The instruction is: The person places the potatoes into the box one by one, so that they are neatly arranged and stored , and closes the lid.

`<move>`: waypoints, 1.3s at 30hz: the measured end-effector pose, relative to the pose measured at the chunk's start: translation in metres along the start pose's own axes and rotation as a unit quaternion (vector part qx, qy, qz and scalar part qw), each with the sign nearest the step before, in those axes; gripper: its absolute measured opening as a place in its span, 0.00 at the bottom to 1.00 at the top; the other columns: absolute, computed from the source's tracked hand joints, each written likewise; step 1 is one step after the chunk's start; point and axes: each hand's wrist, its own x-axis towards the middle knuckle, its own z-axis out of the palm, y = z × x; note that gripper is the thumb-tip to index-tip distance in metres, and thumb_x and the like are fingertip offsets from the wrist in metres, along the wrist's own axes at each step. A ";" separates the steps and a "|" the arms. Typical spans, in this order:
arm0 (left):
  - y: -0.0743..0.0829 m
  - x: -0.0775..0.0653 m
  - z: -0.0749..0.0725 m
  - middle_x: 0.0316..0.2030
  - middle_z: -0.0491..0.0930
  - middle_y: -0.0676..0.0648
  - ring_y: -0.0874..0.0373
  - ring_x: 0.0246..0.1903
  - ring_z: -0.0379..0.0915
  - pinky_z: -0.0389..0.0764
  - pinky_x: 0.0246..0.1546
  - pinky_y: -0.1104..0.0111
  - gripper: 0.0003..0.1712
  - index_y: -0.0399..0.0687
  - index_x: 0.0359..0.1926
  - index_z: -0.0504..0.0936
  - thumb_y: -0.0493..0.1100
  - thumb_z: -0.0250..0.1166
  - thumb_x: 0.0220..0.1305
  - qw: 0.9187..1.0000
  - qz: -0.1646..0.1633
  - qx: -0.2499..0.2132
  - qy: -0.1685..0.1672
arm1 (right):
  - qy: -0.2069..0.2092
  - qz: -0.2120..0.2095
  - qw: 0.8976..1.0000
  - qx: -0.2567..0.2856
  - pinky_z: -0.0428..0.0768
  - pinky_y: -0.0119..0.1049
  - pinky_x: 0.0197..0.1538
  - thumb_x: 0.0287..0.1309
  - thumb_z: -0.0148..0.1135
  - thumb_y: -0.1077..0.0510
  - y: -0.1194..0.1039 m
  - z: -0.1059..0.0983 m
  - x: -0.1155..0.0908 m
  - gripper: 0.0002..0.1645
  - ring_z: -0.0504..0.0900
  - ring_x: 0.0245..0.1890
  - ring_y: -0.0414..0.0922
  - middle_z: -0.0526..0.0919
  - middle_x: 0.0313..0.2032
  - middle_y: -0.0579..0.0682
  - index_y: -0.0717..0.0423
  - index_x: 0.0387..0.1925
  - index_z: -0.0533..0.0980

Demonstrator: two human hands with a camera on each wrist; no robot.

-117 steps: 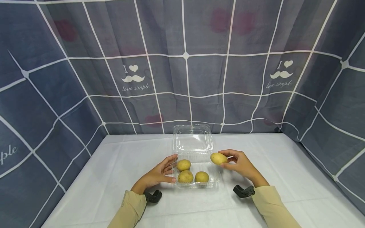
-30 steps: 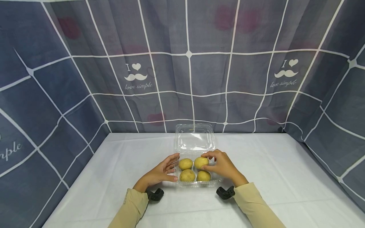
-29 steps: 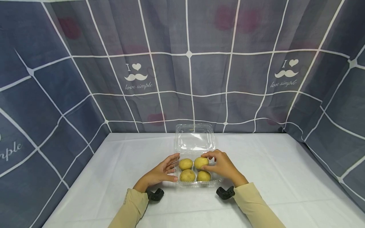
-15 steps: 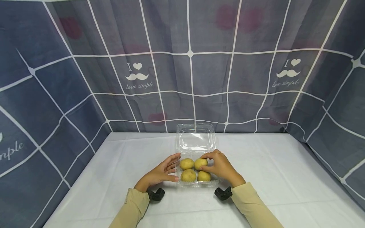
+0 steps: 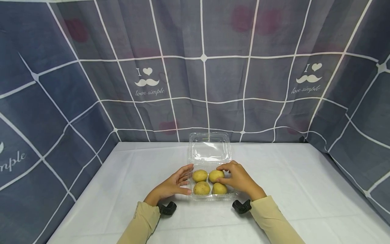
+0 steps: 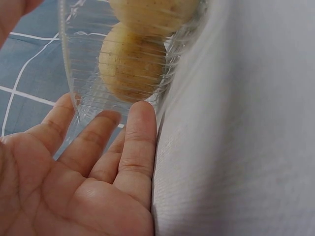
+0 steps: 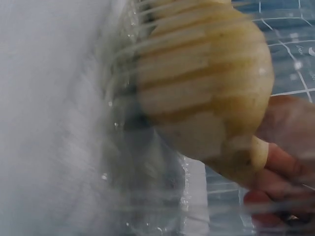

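Observation:
A clear plastic clamshell box (image 5: 210, 197) sits on the table with its lid (image 5: 209, 147) raised at the back. Several yellow potatoes lie in it: a back left one (image 5: 199, 175), a front left one (image 5: 201, 188) and a front right one (image 5: 219, 188) among them. My right hand (image 5: 240, 178) pinches the back right potato (image 5: 215, 175) between thumb and fingers, inside the box. Along the box's left wall my left hand (image 5: 172, 184) rests with extended fingers; in the left wrist view its fingertips (image 6: 141, 115) touch the ribbed plastic. The right wrist view is blurred.
White cloth covers the table (image 5: 146, 159). Grey-blue checked curtains (image 5: 225, 81) stand behind it and at both sides. A black wrist mount (image 5: 167, 208) is on the left forearm, and another wrist mount (image 5: 241, 206) is on the right.
Since the oldest frame my right hand has moved left, bringing its potato from beside the box into the back right. Lately the hand and potato shifted only slightly. The left hand stays put.

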 end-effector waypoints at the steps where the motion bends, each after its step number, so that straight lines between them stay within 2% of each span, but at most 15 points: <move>1: 0.000 0.000 0.000 0.84 0.44 0.28 0.29 0.82 0.44 0.61 0.80 0.43 0.62 0.36 0.86 0.45 0.34 0.78 0.66 1.000 0.001 0.000 0.000 | 0.000 0.000 1.000 0.001 0.85 0.41 0.47 0.57 0.83 0.58 0.001 0.000 0.000 0.19 0.83 0.44 0.50 0.91 0.44 0.52 0.61 0.49 0.89; 7: -0.002 0.001 0.000 0.84 0.44 0.28 0.29 0.82 0.44 0.61 0.80 0.44 0.62 0.36 0.87 0.44 0.34 0.77 0.66 1.000 0.000 0.004 -0.003 | -0.003 0.006 1.000 0.007 0.85 0.41 0.48 0.57 0.83 0.59 0.002 -0.001 -0.001 0.19 0.83 0.45 0.51 0.91 0.45 0.51 0.61 0.49 0.89; 17: -0.003 0.001 -0.002 0.85 0.44 0.31 0.32 0.83 0.44 0.64 0.80 0.50 0.63 0.38 0.87 0.45 0.36 0.79 0.66 1.000 -0.008 0.006 -0.001 | -0.004 -0.003 1.000 0.011 0.87 0.43 0.50 0.56 0.82 0.63 0.001 -0.002 -0.002 0.19 0.84 0.46 0.52 0.91 0.46 0.52 0.62 0.49 0.89; 31: -0.003 0.002 -0.002 0.85 0.44 0.30 0.31 0.83 0.44 0.63 0.81 0.51 0.63 0.38 0.87 0.44 0.36 0.79 0.66 1.000 -0.014 0.009 0.001 | -0.010 0.007 1.000 0.017 0.86 0.43 0.50 0.55 0.82 0.62 0.001 -0.004 -0.003 0.21 0.84 0.45 0.52 0.91 0.46 0.52 0.62 0.51 0.88; 39: -0.002 0.001 -0.001 0.85 0.44 0.30 0.31 0.83 0.44 0.63 0.80 0.49 0.63 0.37 0.87 0.44 0.37 0.79 0.66 1.000 -0.010 0.007 -0.001 | -0.013 0.029 0.997 0.071 0.85 0.43 0.49 0.58 0.81 0.62 0.001 -0.010 -0.003 0.21 0.83 0.44 0.49 0.91 0.48 0.53 0.63 0.53 0.87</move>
